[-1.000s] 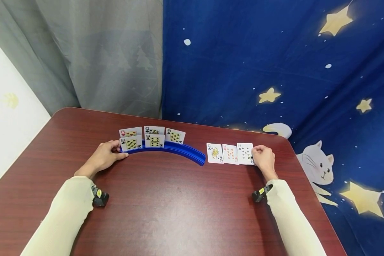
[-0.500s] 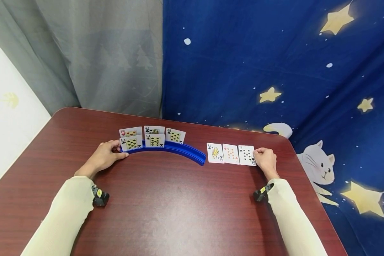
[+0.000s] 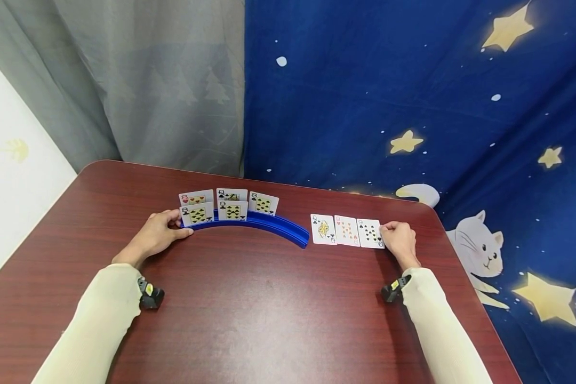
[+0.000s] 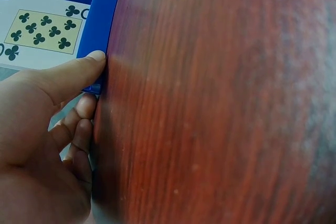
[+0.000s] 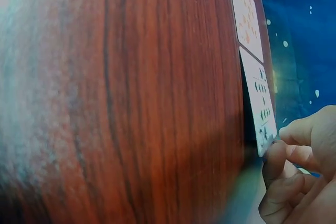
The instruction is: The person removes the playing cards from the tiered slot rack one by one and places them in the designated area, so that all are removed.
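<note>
The right hand [image 3: 399, 241] pinched the spade card [image 3: 369, 233] in its fingers at three o'clock from the rack [image 3: 283, 227], while the left hand [image 3: 155, 234] gripped the rack's nine-o'clock end — a hold on so little edge could have slipped, or a jolt tipped the standing cards [image 3: 232, 211].

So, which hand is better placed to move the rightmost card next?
Likely the right hand: it pinches the rightmost card. The left hand is farther away, gripping the blue holder at its left end.

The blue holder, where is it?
In the head view, the blue holder sits mostly left of centre on the table, its left end in the left hand.
</note>
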A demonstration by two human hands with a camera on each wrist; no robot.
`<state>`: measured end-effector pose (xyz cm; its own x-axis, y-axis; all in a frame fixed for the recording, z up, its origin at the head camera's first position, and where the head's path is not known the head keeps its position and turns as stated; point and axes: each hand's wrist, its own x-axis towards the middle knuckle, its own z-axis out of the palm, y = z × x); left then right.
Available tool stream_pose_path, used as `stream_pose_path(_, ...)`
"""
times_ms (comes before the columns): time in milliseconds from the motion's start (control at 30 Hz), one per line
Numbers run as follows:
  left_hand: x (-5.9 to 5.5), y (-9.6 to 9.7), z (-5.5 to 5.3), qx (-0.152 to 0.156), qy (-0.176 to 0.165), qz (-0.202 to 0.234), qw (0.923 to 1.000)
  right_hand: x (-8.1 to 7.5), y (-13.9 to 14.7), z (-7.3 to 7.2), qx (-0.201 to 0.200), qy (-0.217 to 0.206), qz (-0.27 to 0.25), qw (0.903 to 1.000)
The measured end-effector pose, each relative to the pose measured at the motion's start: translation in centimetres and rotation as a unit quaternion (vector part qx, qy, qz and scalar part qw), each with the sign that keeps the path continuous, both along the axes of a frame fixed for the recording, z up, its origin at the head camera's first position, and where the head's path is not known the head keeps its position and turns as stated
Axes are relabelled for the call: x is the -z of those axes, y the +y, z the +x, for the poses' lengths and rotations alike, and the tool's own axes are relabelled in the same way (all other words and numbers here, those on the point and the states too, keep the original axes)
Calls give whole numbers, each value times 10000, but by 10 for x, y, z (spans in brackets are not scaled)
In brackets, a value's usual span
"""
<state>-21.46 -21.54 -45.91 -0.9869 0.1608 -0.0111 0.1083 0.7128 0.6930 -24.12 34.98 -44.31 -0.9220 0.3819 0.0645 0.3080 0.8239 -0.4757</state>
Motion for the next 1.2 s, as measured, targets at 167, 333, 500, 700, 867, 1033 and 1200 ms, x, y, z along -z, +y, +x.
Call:
stream_pose_path(167,0,0,-1,-3,102,-29,9999,-5,-4,1,31,-153,132,9998)
stream_pose_path(333,-1,0,0,-6,83,-21,10000,-9,-13,1,-142,-45,180,9997)
stream_pose_path(500,-1,0,0,-10,58,-15,10000,-14,-32,0,-372,112,114,9992)
stream_pose_path(700,0,0,0,-4,52,-25,10000,-20,-59,3,-860,381,-65,9955)
stream_pose_path(867,-1,0,0,-3,-13,-45,10000,-24,-80,5,-1360,600,-223,9886)
stream_pose_path(1033,-2,1,0,1,-41,-44,10000,-26,-99,7,-1715,699,-357,9820)
stream_pose_path(1200,-3,1,1,-15,-55,-52,10000,-30,-117,8,-2051,726,-607,9742)
